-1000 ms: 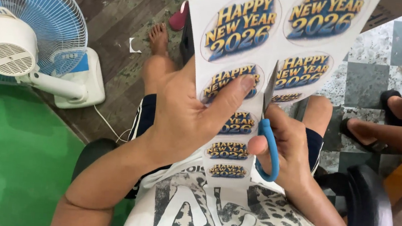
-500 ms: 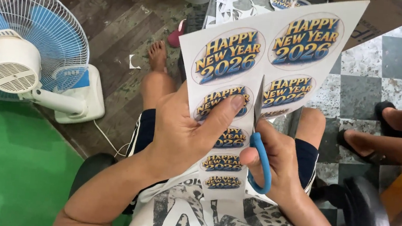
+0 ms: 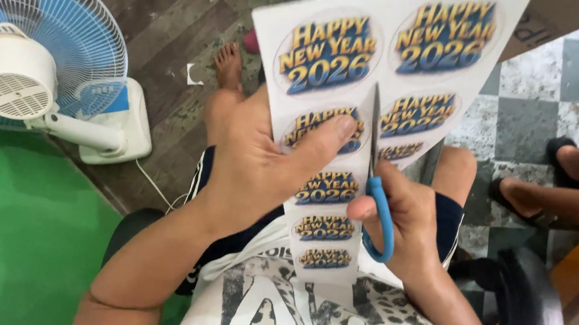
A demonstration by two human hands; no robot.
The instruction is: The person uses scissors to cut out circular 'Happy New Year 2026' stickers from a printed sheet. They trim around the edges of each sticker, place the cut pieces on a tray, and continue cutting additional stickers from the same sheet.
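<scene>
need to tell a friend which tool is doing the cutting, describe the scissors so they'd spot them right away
Start at the big white sheet of printed oval stickers held up mid-frame by the left hand. Below its centre, the right hand holds the blue-handled metal scissors, blades up in the slit between the two sticker columns. That blue plastic loop is the only tool there.

White sticker sheet [image 3: 313,208] held upright, blue-handled scissors [image 3: 378,215] slicing its middle

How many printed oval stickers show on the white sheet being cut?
8: five down the sheet's left strip under the left hand, three right of the scissors in the right hand; others may be hidden.
</scene>
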